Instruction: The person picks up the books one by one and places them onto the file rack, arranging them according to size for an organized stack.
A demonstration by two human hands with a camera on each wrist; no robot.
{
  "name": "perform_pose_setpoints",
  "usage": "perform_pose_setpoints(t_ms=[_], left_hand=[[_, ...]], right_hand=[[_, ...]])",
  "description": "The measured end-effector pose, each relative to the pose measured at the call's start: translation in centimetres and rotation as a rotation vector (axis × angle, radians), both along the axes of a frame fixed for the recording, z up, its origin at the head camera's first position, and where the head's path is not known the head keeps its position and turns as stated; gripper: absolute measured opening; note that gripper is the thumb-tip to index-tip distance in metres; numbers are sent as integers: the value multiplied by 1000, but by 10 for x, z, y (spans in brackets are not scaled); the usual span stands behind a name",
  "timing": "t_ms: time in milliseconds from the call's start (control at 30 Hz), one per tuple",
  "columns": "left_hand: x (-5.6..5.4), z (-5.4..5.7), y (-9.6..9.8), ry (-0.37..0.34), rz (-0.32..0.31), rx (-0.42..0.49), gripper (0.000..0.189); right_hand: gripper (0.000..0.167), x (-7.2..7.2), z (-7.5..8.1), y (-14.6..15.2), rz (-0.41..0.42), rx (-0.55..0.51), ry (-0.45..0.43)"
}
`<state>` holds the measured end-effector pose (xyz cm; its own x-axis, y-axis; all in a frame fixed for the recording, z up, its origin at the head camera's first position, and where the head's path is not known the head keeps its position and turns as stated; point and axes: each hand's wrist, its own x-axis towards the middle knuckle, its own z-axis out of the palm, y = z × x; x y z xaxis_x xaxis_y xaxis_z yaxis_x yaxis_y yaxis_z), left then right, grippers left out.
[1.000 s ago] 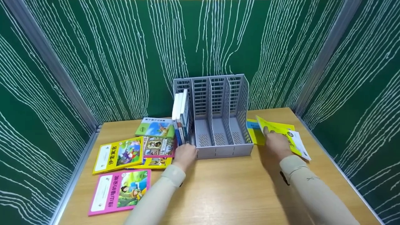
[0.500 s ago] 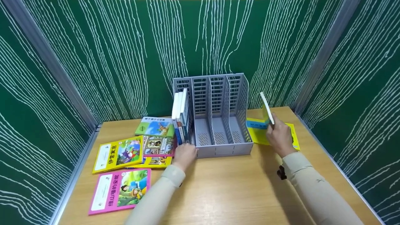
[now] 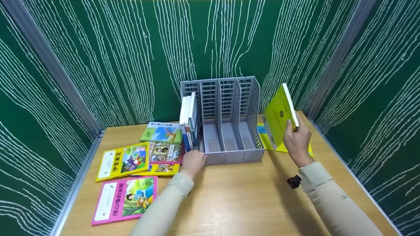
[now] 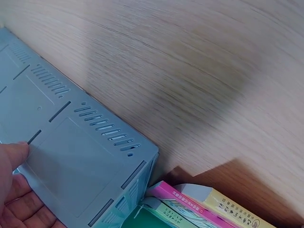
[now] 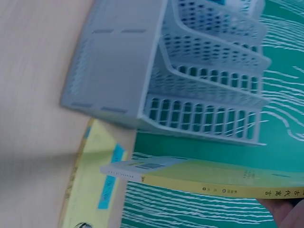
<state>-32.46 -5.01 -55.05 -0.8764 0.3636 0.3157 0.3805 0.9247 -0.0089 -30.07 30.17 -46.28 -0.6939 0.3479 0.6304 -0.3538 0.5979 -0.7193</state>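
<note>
Over the tabletop (image 3: 229,193), right grip (image 3: 298,141) pinches yellow book (image 3: 279,113).

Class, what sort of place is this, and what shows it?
Probably a partitioned work booth: green panels stand on three sides of a wooden table bearing a grey file rack and books.

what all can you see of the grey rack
The grey rack looks like plastic: three upright dividers with curved front edges make four compartments, with a slotted back, perforated sides and a low front wall. It stands upright on the wooden table. White-edged books stand in its leftmost compartment; no books show in the other three. The left hand grips the front wall toward its left end, thumb on the outer face. A yellow book lies close to its right side; whether they touch is unclear.
</note>
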Motion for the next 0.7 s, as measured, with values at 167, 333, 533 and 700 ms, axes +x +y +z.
perform_pose_setpoints(t_ms=[167,333,533,700], left_hand=[[1,0,-2,-23,5,3,34],[1,6,-3,-96,11,33,37],[4,22,-1,-118,8,148,33],[10,47,8,-48,-29,212,36]], right_hand=[[41,11,13,-5,8,-49,77],[41,23,26,-10,29,-120,128],[44,39,38,-17,15,-205,127],[45,48,45,-23,-2,-332,94]])
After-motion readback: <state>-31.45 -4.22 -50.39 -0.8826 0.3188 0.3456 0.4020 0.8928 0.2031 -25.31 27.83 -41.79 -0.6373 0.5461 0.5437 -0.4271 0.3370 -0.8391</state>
